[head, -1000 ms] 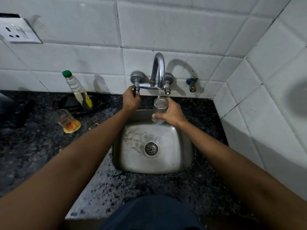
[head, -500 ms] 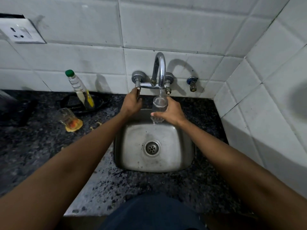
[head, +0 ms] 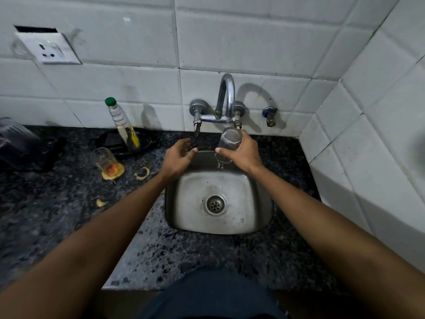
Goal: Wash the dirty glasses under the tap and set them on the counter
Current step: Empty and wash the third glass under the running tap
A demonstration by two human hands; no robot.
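Right hand (head: 243,151) grips glass (head: 228,141) under tap (head: 226,100).

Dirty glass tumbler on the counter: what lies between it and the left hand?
Head view: a curved yellow peel scrap on dark speckled stone counter, between dirty glass tumbler and left hand.

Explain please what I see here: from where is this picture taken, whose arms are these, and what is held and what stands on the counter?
A camera on a person's head looks down, so both arms are that person's. The right hand holds a glass under the tap, above the steel sink. The left hand is at the tap's left handle. On the dark counter stand a dirty glass with orange residue and a green-capped bottle.
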